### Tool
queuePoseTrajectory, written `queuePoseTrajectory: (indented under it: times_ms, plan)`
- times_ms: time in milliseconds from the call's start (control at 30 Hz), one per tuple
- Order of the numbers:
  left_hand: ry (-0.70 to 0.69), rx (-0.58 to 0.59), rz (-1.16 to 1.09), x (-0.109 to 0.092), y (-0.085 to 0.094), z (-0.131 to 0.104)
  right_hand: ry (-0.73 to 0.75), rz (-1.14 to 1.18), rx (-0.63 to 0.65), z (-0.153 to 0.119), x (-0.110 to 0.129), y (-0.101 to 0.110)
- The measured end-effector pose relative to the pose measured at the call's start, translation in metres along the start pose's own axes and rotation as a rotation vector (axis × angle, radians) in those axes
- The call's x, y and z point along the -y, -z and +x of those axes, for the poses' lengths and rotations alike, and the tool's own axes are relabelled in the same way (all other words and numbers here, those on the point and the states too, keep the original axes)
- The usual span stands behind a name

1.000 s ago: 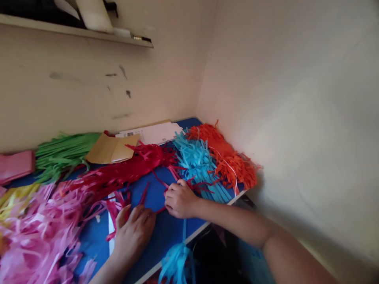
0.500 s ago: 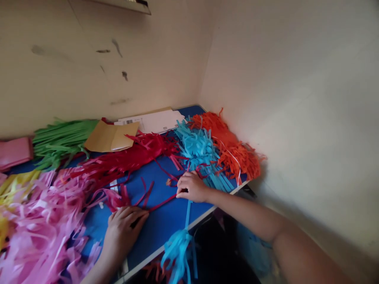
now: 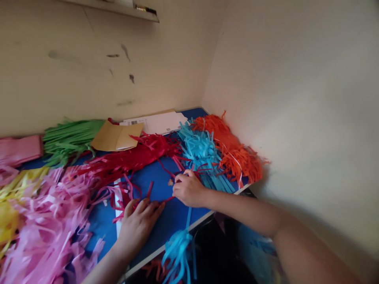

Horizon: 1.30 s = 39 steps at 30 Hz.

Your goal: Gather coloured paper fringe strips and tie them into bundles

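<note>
Two bare hands work low over the blue table (image 3: 148,177), a thin red paper strip (image 3: 169,199) running between them; the left hand (image 3: 138,223) lies palm down, fingers slightly spread and bent, its fingertips on the strip and on the loose red fringe just beyond them; the right hand (image 3: 189,190) is nearly closed, fingers curled around the strip's other end, though what lies inside its grip is hidden. Behind the hands a long bundle of red tissue fringe (image 3: 137,154) stretches across the table, with light blue fringe (image 3: 199,150) to its right and orange fringe (image 3: 237,154) beyond that, against the wall; a light blue tassel (image 3: 179,252) hangs over the front edge, below the right hand. To the left lie pink fringe (image 3: 50,225), yellow fringe (image 3: 10,215) and, farther back, green fringe (image 3: 71,136); folded pink paper (image 3: 22,150) sits beside the green; an opened brown envelope (image 3: 117,136) rests partly on the green and red, and a white printed sheet (image 3: 160,122) lies behind it.
</note>
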<state>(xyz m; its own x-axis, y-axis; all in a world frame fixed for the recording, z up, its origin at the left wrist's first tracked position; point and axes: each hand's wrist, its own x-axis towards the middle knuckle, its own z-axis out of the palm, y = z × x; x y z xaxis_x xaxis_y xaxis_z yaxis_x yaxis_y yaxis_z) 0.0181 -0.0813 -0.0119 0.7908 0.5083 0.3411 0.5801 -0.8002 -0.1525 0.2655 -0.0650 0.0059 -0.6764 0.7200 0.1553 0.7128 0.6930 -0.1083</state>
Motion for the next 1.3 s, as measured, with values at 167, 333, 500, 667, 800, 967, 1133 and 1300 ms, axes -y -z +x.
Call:
queuePoseTrajectory:
  times_ms: [167, 333, 500, 667, 800, 967, 1133, 1300]
  plan:
    - [0.029, -0.109, -0.049, -0.005, -0.008, 0.019, 0.187, -0.198, -0.027, 0.006, -0.003, -0.012]
    - [0.042, -0.170, -0.020, -0.002, 0.003, 0.026, 0.014, 0.009, -0.094, 0.009, 0.007, 0.002]
    - [-0.040, -0.293, -0.129, -0.008, 0.064, -0.005, -0.112, 0.536, -0.153, -0.015, 0.057, 0.049]
    - [-0.057, -0.351, -0.169, -0.024, 0.109, -0.014, -0.352, 1.583, 0.207, -0.013, 0.081, 0.059]
    - [-0.011, -0.373, -0.263, -0.030, 0.115, -0.011, -0.526, 1.845, 0.227, -0.009, 0.090, 0.049]
    - [0.285, -0.461, -0.496, -0.047, 0.114, -0.007, -0.698, 1.996, -0.036, -0.017, 0.108, 0.036]
    - [0.562, -0.518, -0.710, -0.071, 0.103, -0.002, -0.709, 2.173, -0.195, -0.014, 0.117, 0.030]
    - [0.559, -0.536, -0.707, -0.079, 0.091, -0.001, -0.639, 2.141, -0.398, -0.009, 0.127, 0.033]
